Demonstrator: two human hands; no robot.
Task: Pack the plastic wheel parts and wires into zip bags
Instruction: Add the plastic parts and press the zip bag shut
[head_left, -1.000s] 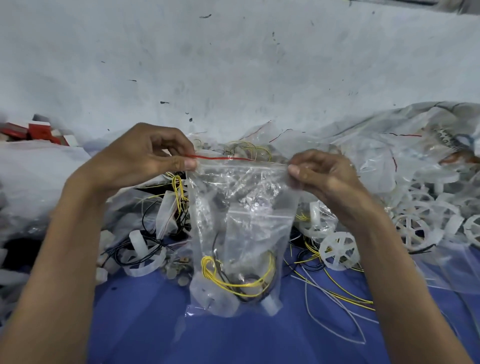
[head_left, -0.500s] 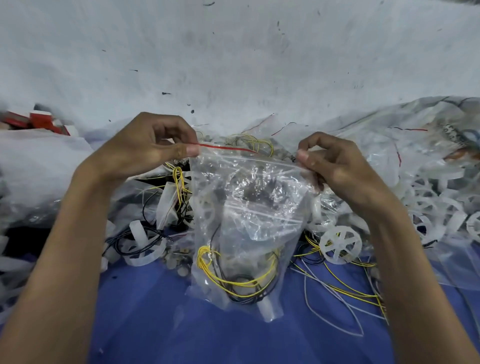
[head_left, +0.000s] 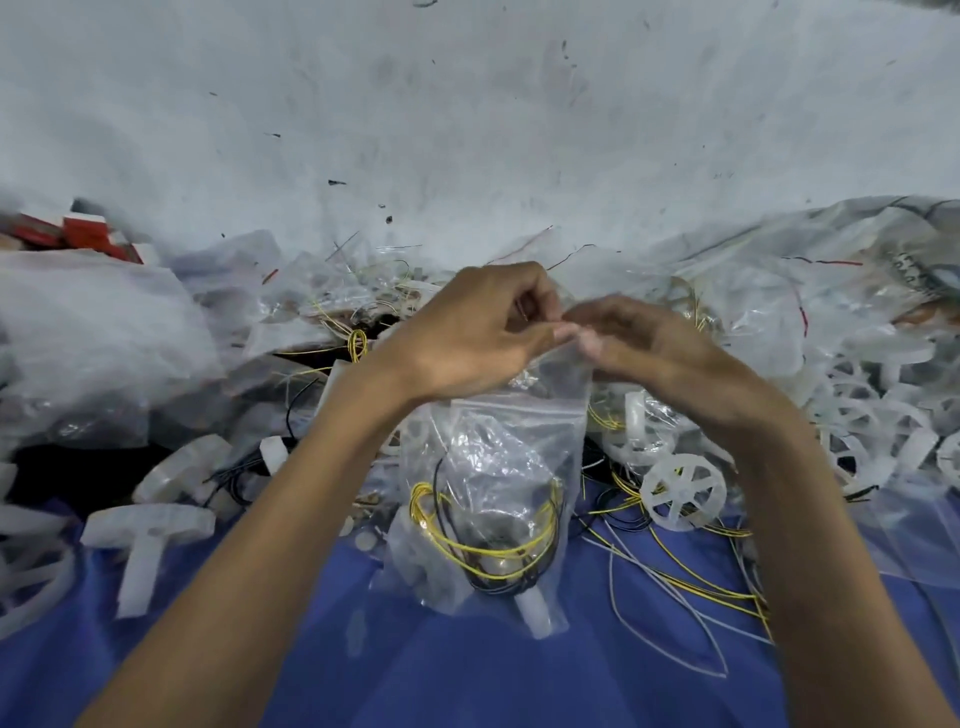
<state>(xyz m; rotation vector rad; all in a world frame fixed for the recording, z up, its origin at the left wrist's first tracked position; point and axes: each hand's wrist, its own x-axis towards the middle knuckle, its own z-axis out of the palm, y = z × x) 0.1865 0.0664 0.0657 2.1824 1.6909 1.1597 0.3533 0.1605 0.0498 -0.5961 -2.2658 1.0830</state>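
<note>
Clear plastic zip bag (head_left: 498, 467) hangs at ctr, held up by its top edge w/ both hands. L hand (head_left: 467, 332) grasps the top from the left, thumb and curled fingers pinching the plastic. R hand (head_left: 639, 343) pinches the same edge from the right. Fingertips of the two hands meet, touching or nearly so, right over the bag's mouth. Can't tell if the seal is closed, since the fingers cover it. Inside the bag, low down: yellow wire (head_left: 483, 546) coiled in loops, black wire (head_left: 506, 584) tangled w/ it, and a white peg (head_left: 532, 613) poking into the btm corner. Bag btm sits low over the blue cloth (head_left: 467, 675); contact not clear.

Right of the bag, on the cloth: one spoked wheel (head_left: 680, 491), standing tilted, w/ loose wires (head_left: 675, 577) in yellow, white and black spread near it. Farther right, a heap of wheels (head_left: 883, 410) lies partly on a big clear sheet (head_left: 779, 270). Left of the bag: a white T-shaped part (head_left: 145, 530), flat on the cloth, w/ more white parts round it. Far left, crumpled bags (head_left: 93, 322) and behind them red boxes (head_left: 88, 231). Pale wall (head_left: 467, 104) w/ dark marks fills the far side.
</note>
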